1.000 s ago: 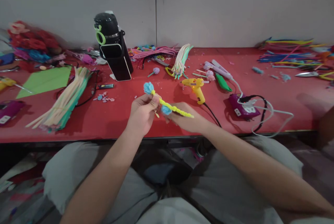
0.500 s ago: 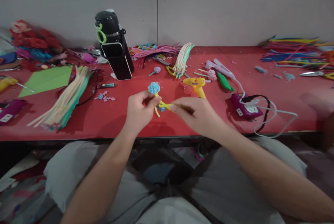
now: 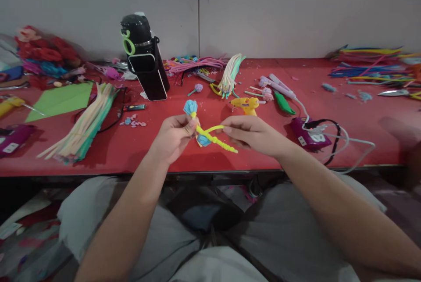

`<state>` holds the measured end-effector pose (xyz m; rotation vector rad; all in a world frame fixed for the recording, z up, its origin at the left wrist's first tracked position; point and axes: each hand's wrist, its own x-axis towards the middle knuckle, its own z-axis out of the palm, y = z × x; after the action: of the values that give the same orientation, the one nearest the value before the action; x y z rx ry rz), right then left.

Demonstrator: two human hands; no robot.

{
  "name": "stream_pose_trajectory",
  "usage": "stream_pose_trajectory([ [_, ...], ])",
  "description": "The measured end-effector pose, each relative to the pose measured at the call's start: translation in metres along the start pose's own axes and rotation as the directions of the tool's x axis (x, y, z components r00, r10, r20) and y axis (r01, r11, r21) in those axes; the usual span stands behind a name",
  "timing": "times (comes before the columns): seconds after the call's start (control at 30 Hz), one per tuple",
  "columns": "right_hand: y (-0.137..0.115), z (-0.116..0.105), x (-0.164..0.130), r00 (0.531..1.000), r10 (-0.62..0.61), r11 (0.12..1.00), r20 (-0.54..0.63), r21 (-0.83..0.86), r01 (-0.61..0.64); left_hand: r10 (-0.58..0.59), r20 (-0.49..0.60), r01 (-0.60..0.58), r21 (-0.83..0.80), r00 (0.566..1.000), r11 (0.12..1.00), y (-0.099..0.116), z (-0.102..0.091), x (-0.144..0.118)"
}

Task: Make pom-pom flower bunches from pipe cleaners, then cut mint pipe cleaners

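My left hand [image 3: 176, 135] is closed on a pipe-cleaner flower with a blue head [image 3: 190, 107] above the fingers. Its yellow stem [image 3: 219, 141] slants down to the right and is wrapped in coils toward the tip. A second blue flower head [image 3: 204, 140] hangs just under the stem. Between thumb and fingers, my right hand [image 3: 248, 133] pinches the free end of a yellow pipe cleaner [image 3: 214, 128] that branches off the stem. Behind my right hand lies a yellow hot glue gun [image 3: 246, 105], partly covered by it.
A black bottle [image 3: 141, 32] with a phone-like black panel stands at the back left. Bundles of pale pipe cleaners [image 3: 87, 124] lie left and at centre back. A purple power block [image 3: 309, 135] with cables sits right. Scissors [image 3: 393, 93] lie far right.
The flower has turned in my left hand, so the coiled yellow stem now points right. My right hand has shifted slightly, holding the yellow strand out from the stem.
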<state>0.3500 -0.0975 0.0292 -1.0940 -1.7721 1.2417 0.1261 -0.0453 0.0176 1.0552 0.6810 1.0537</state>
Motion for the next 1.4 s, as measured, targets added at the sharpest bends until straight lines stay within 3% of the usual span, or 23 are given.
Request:
stream_pose_trajectory([
  [0.2, 0.014, 0.025, 0.011, 0.994, 0.107, 0.953, 0.020, 0.282, -0.108, -0.083, 0.024, 0.085, -0.100, 0.996, 0.991, -0.007, 0.006, -0.001],
  [0.37, 0.012, 0.051, 0.007, 0.986, 0.147, 0.958, 0.076, 0.238, -0.161, 0.007, -0.110, -0.022, -0.136, 0.994, 0.990, -0.010, 0.009, 0.003],
  [0.47, 0.006, 0.056, 0.003, 0.993, 0.113, 0.987, 0.022, 0.114, -0.114, 0.114, -0.256, -0.137, -0.071, 0.960, 0.988, -0.011, 0.009, 0.005],
  [0.57, 0.001, 0.054, 0.000, 0.997, 0.058, 0.991, -0.056, -0.117, -0.065, 0.257, -0.307, -0.236, 0.105, 0.916, 0.966, -0.014, 0.008, 0.005],
  [0.73, 0.002, 0.048, 0.000, 0.988, 0.057, 0.899, -0.141, -0.423, -0.112, 0.459, -0.226, -0.319, 0.466, 0.859, 0.825, -0.016, 0.005, 0.002],
  [0.9, 0.002, 0.043, 0.000, 0.965, 0.053, 0.733, -0.256, -0.646, -0.212, 0.525, -0.133, -0.355, 0.596, 0.841, 0.720, -0.013, 0.001, 0.003],
  [1.03, 0.001, 0.044, -0.001, 0.977, 0.041, 0.700, -0.210, -0.692, -0.178, 0.446, -0.119, -0.322, 0.533, 0.887, 0.783, -0.015, 0.007, 0.002],
  [1.13, 0.003, 0.046, -0.002, 0.979, 0.053, 0.694, -0.199, -0.698, -0.179, 0.372, -0.043, -0.312, 0.461, 0.927, 0.831, -0.019, 0.011, 0.001],
  [1.4, 0.007, 0.046, -0.002, 0.978, 0.047, 0.634, -0.205, -0.750, -0.188, 0.230, 0.029, -0.222, 0.403, 0.973, 0.888, -0.016, 0.012, -0.003],
])
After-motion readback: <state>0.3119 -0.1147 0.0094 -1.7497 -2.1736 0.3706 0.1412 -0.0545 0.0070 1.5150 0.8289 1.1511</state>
